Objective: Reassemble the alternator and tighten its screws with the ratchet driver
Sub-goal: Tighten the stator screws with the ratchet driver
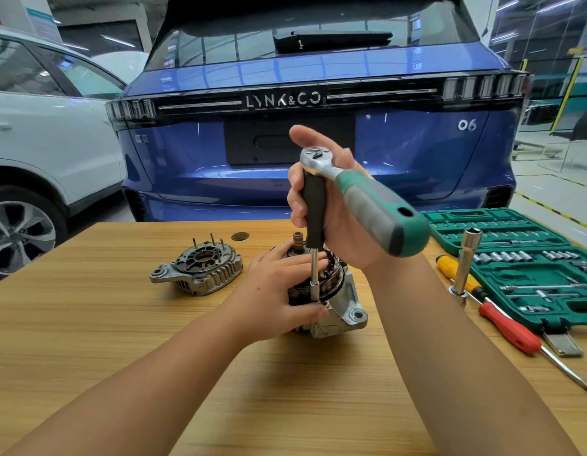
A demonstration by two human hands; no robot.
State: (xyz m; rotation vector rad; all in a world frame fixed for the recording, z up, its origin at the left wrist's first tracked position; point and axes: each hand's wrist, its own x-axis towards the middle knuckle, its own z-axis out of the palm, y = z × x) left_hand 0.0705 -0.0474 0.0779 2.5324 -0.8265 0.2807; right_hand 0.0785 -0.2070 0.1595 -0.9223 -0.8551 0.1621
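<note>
The alternator body (343, 307) stands on the wooden table (121, 324), its copper windings and shaft facing up. My left hand (279, 291) grips its left side, thumb low near a screw on the housing. My right hand (331, 209) grips the black handle of the driver extension (313, 209), which stands upright with its socket tip on that screw. A ratchet (367, 195) with a green and grey handle is fitted on top and points toward me on the right. The alternator's rear cover (198, 269) lies apart on the left, bolts sticking up.
An open green socket case (528, 268) lies at the table's right. Beside it are a long socket on a bar (464, 264), a yellow-handled screwdriver (459, 269) and a red-handled one (512, 330). A blue car (318, 126) stands just behind the table, a white car (39, 143) at the left.
</note>
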